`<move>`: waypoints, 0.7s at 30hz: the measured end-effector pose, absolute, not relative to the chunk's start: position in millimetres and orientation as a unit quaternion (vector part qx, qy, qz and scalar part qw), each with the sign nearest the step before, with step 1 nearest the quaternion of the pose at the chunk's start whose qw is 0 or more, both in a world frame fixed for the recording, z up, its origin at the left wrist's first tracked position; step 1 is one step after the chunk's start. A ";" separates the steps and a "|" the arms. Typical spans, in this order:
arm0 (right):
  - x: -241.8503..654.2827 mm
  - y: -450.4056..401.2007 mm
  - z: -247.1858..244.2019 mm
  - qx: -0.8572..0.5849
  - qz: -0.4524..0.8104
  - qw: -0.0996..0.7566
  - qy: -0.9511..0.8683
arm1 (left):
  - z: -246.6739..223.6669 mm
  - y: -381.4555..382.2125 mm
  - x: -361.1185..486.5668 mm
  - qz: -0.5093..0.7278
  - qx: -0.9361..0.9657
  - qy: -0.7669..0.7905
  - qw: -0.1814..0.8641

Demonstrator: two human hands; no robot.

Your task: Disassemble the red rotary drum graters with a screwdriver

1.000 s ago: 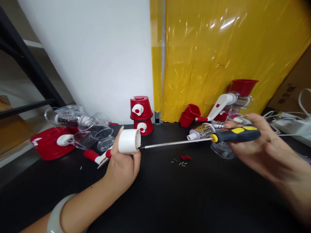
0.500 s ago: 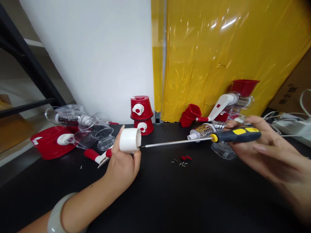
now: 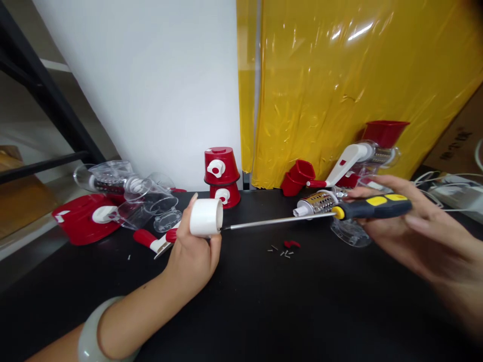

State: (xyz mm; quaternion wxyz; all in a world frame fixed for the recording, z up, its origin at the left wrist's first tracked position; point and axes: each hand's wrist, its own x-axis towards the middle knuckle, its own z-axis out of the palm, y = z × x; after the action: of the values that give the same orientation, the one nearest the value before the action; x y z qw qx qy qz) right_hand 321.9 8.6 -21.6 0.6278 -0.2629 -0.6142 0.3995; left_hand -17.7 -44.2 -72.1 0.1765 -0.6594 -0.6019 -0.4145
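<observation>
My left hand (image 3: 196,256) is closed round a white cylindrical part (image 3: 206,217), its open end facing right. In my right hand (image 3: 411,236) lies the black and yellow handle of a screwdriver (image 3: 279,220), held between the thumb and fingers. The shaft runs level to the left, and its dark tip is at the lower rim of the white part; whether it sits in a screw cannot be made out. Several small screws (image 3: 286,254) and a small red piece (image 3: 292,244) lie on the black table (image 3: 264,311) below the shaft.
Two stacked red bases (image 3: 222,168) stand at the back middle. Red and clear plastic parts (image 3: 88,218) and a red-handled crank (image 3: 145,239) lie left. At right are a grater drum (image 3: 319,202), red hoppers (image 3: 298,177), an assembled grater (image 3: 385,136) and white cables (image 3: 433,183).
The whole view has shifted slightly, so everything appears a little further right. Both hands keep their holds, and the screwdriver tip stays at the white part's rim.
</observation>
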 end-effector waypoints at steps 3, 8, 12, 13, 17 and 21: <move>328.0 18.9 -29.4 -0.282 0.419 0.587 -0.632 | -72.8 -43.7 -18.8 -0.415 -0.657 -0.605 0.175; 328.0 20.5 -29.9 -0.304 0.401 0.651 -0.568 | -69.6 -44.9 -16.3 -0.418 -0.676 -0.580 0.179; 329.0 17.2 -25.0 -0.226 0.487 0.647 -0.542 | -70.4 -44.8 -16.0 -0.415 -0.675 -0.581 0.187; 330.2 17.6 -25.2 -0.218 0.493 0.634 -0.554 | -71.0 -44.4 -16.7 -0.416 -0.673 -0.583 0.186; 331.8 21.0 -29.5 -0.257 0.443 0.605 -0.610 | -71.0 -43.5 -18.7 -0.410 -0.675 -0.584 0.186; 325.4 20.6 -28.4 -0.313 0.392 0.632 -0.590 | -68.4 -45.3 -15.8 -0.391 -0.698 -0.564 0.205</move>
State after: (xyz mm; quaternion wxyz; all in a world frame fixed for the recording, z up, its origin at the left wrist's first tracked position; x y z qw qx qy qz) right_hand 325.4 20.6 -28.4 0.6319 -0.3132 -0.5905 0.3924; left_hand -15.8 -45.3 -68.4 0.2048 -0.6982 -0.5637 -0.3910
